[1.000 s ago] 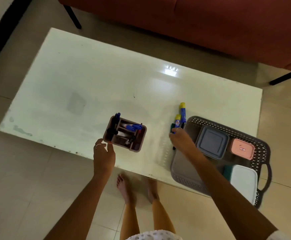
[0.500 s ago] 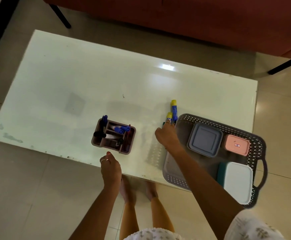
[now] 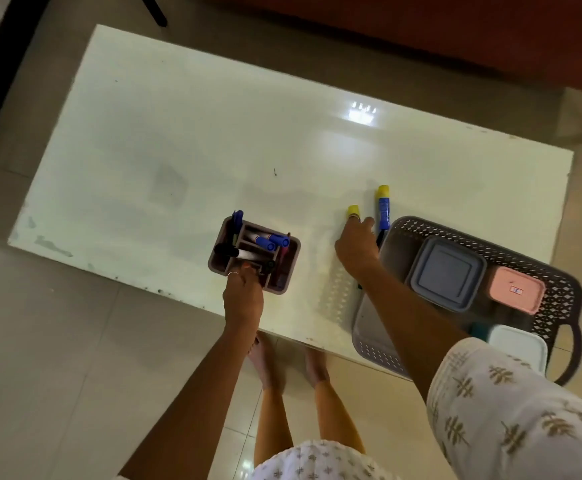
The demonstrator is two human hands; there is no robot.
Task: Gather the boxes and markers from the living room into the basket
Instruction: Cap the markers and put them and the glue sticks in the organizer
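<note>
A mauve marker holder (image 3: 284,271) with several blue and dark markers stands near the table's front edge. My left hand (image 3: 243,296) reaches over that edge, its fingers curled on the holder's near wall. Two yellow-capped blue markers lie by the far left corner of the dark perforated basket (image 3: 556,289). My right hand (image 3: 355,249) is closed over the shorter marker (image 3: 353,211), and the longer marker (image 3: 383,206) lies just to its right. In the basket sit a grey box (image 3: 447,273), a pink box (image 3: 516,289) and a white box (image 3: 518,346).
The white table (image 3: 248,140) carries everything, and the basket overhangs its front right edge. A red sofa (image 3: 421,26) runs along the far side, with dark legs on the tiled floor. My bare feet (image 3: 265,362) stand under the table's front edge.
My left hand has moved forward from the table's front edge onto the marker holder. My right hand has stayed on the yellow-capped markers beside the basket.
</note>
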